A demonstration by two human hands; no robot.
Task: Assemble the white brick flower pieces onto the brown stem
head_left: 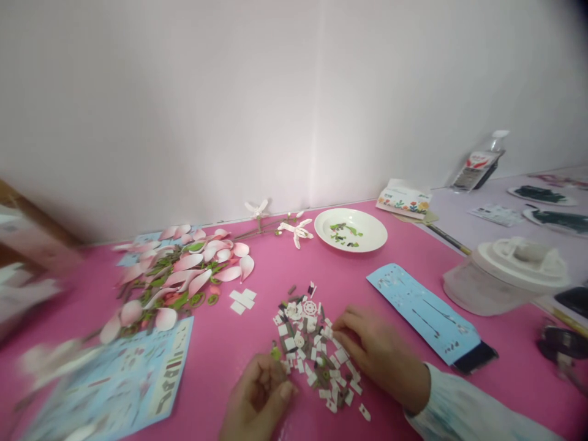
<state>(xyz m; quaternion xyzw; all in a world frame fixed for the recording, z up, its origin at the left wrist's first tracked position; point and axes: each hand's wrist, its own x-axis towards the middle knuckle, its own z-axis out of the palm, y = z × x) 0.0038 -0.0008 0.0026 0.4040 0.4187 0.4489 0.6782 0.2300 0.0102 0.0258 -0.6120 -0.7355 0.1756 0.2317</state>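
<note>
A loose pile of small white, grey and green pieces [312,352] lies on the pink tabletop. At its lower left edge is my left hand [260,395], fingers curled with thumb and fingertips close together; what they hold, if anything, is too small to make out. My right hand [370,349] reaches into the pile's right side, its fingertips pressed together at the white pieces. Several flat white tiles [242,301] lie apart to the upper left of the pile. Pink petal pieces [193,269] are heaped farther left.
A white plate [374,242] holds green bits. Blue printed sheets [168,367] lie at left; a blue booklet [413,303] rests on a dark object at right. White flower stems [296,229] lie near the wall. Farther right are a lidded container [491,285] and a bottle [473,168].
</note>
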